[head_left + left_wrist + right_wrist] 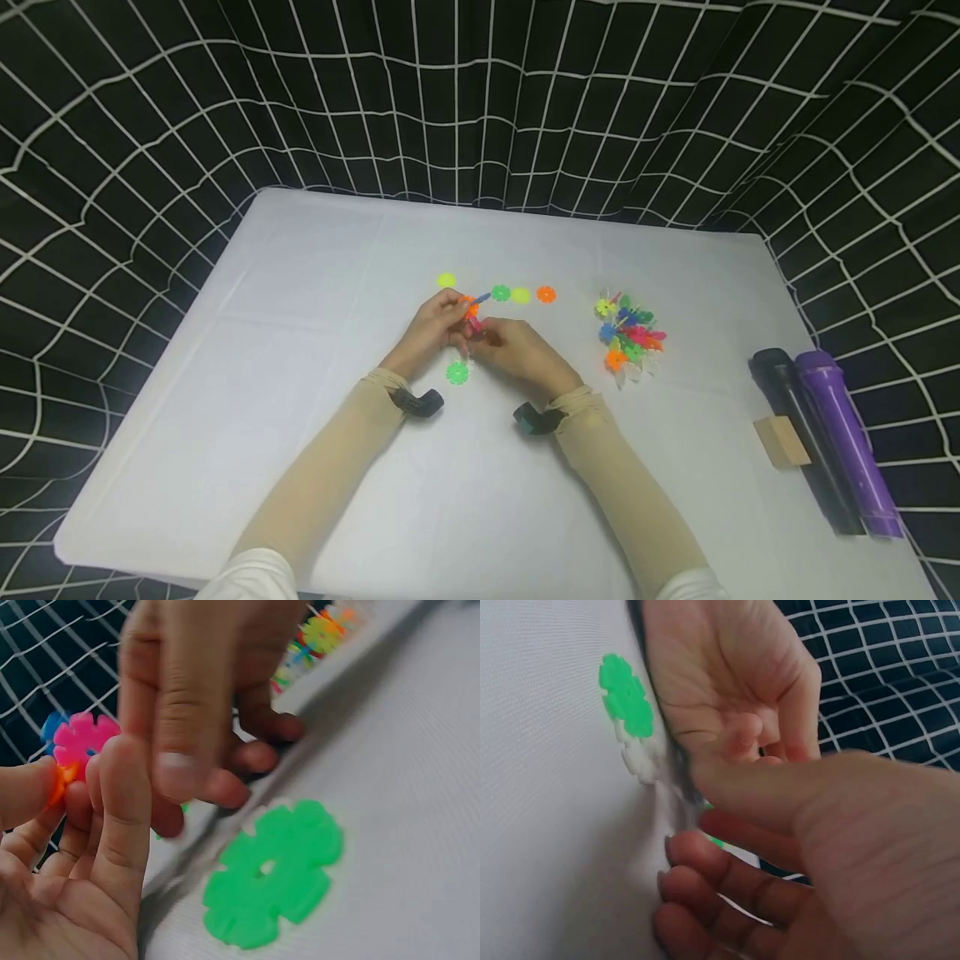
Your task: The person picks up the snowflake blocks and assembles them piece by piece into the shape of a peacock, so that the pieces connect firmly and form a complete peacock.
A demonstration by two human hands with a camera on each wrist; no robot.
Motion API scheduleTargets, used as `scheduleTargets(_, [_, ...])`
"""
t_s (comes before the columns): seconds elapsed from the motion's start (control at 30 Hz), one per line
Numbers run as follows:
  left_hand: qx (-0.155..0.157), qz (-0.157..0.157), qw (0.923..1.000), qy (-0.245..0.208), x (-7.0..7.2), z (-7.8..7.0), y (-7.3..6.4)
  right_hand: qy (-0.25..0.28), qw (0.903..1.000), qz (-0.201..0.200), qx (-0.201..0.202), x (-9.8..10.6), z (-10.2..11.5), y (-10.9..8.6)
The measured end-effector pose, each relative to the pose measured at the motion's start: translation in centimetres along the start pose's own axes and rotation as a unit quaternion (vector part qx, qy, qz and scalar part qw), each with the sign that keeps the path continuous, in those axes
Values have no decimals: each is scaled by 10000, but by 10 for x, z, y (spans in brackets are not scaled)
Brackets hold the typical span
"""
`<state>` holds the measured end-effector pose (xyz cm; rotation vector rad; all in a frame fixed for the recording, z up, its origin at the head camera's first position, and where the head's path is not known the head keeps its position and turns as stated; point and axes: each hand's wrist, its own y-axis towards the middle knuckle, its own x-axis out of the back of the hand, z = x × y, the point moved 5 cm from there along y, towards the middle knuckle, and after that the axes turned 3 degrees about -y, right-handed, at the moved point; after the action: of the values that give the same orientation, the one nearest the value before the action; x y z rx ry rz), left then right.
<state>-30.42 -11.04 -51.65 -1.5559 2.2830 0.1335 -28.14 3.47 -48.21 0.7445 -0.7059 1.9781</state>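
My left hand (431,325) pinches a small cluster of joined plastic flower discs between thumb and fingers. In the left wrist view the cluster shows a pink disc (84,741), an orange disc (61,784) and a blue disc (52,729). Close beside it is my right hand (517,354), its fingers loosely bent and apart from the pink disc in that view; nothing shows between them. Below both hands a green disc (271,876) lies flat on the table, overlapping a clear disc (636,761).
Beyond the hands lie yellow (446,280), green (501,293), yellow (521,295) and orange (546,294) discs. A colourful heap of discs (633,337) sits to the right. Farther right are a wooden block (782,442), a black tube (810,442) and a purple tube (847,442).
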Motion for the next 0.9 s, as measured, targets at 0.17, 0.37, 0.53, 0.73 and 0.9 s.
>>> scheduleTargets(0.17, [90, 27, 9994, -320, 4, 1, 0, -813, 9947, 596, 213, -11, 8, -4])
scheduleTargets(0.37, [230, 37, 9980, -595, 7, 2, 0, -1342, 9893, 442, 355, -16, 15, -7])
scheduleTargets(0.53, [287, 67, 9970, -716, 8, 4, 0, -572, 9980, 150, 216, -14, 0, -4])
scheduleTargets(0.73, [257, 136, 9954, -910, 8, 2, 0, 1005, 9947, -121, -198, -3, -27, 0])
scheduleTargets(0.9, [368, 169, 9943, -985, 8, 3, 0, 2485, 9669, -141, -567, 3, -42, 2])
